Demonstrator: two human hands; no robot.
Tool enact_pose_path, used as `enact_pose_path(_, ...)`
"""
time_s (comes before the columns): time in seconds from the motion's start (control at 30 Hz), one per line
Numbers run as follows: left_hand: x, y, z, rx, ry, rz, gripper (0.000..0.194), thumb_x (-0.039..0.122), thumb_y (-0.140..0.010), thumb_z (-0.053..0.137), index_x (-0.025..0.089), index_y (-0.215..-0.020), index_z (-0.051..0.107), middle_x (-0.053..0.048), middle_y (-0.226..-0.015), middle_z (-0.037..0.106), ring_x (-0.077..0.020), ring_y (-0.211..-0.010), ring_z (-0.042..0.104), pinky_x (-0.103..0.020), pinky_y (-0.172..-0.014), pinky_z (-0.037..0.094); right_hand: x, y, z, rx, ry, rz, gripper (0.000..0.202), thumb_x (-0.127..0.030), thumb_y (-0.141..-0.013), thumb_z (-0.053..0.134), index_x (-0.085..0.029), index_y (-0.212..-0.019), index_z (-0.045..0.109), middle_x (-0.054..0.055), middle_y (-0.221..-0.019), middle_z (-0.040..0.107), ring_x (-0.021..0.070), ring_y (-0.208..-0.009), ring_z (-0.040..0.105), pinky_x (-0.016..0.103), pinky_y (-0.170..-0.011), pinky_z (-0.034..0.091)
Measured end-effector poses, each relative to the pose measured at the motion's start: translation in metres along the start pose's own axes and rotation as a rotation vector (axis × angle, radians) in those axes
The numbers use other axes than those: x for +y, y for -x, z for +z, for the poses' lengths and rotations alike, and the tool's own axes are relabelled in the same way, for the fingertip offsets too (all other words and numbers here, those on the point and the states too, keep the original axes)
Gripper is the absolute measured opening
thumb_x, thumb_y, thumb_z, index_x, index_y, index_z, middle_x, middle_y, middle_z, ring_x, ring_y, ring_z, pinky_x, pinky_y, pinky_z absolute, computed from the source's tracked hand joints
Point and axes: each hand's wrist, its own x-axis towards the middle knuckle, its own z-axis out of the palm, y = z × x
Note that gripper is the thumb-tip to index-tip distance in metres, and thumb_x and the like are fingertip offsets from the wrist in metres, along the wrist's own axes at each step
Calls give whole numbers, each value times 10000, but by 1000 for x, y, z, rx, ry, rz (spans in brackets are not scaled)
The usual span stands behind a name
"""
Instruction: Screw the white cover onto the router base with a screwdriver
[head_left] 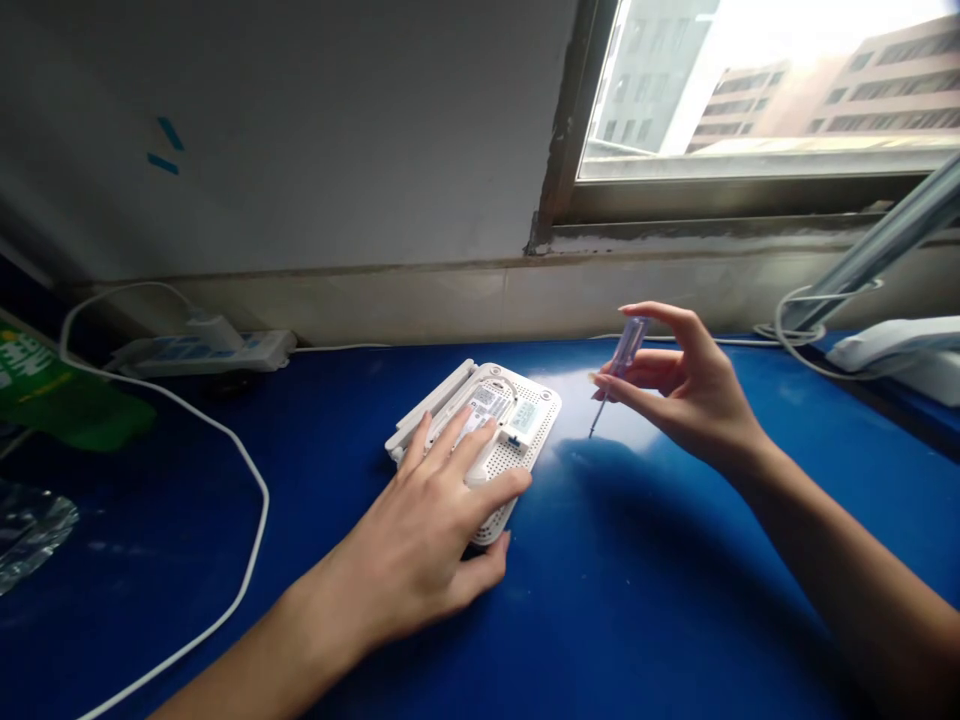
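A white router-like device (pixel 530 418) with vent holes, labels and folded antennas along its left side lies on the blue table (pixel 600 620). My left hand (pixel 431 510) rests on it with the fingers spread over its labelled face, the thumb at its near edge. To the right of the device, my right hand (pixel 686 395) holds a screwdriver (pixel 628 345) by its clear purple handle between fingers and thumb. The screwdriver's thin shaft points down toward the table, apart from the device; whether its tip touches the table I cannot tell.
A white power strip (pixel 262 352) with a plug stands by the wall. Its white cable (pixel 259 480) curves across the left side. A green bottle (pixel 67 400) and clear plastic (pixel 34 525) lie far left. A metal arm (pixel 877 250) and white object (pixel 900 350) are at right.
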Motion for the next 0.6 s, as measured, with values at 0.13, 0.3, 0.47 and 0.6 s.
enact_pose_path(0.13, -21, 5, -19, -69, 96, 6, 788, 137, -820, 659, 423, -1529, 466, 7, -1630, 504, -336, -1588, 364, -726, -1306, 59, -18, 1, 6, 108, -140, -35, 757, -330, -768, 944, -329, -1396, 520, -12, -833, 803, 306, -707, 815, 465, -698, 733)
enact_pose_path(0.3, -42, 8, -31, -120, 158, 21, 836, 58, -749, 624, 426, -1492, 514, 35, -1644, 491, -318, -1591, 364, -667, -1330, 101, -27, 6, 17, 101, -220, -51, 727, -294, -793, 931, -338, -1384, 510, -24, -834, 808, 289, -701, 816, 445, -695, 734)
enact_pose_path(0.47, -44, 7, -29, -105, 181, 21, 882, 32, -730, 626, 423, -1512, 514, 25, -1635, 504, -329, -1588, 369, -669, -1330, 73, -24, 8, 26, 58, -246, -57, 715, -293, -806, 925, -319, -1375, 491, -10, -869, 814, 307, -752, 827, 470, -716, 739)
enact_pose_path(0.6, -42, 7, -30, -98, 168, 16, 852, 45, -743, 653, 418, -1500, 539, 21, -1634, 506, -338, -1587, 368, -664, -1331, 104, -22, 9, 32, 54, -254, -66, 717, -256, -812, 918, -310, -1380, 483, -10, -878, 820, 291, -757, 827, 451, -740, 739)
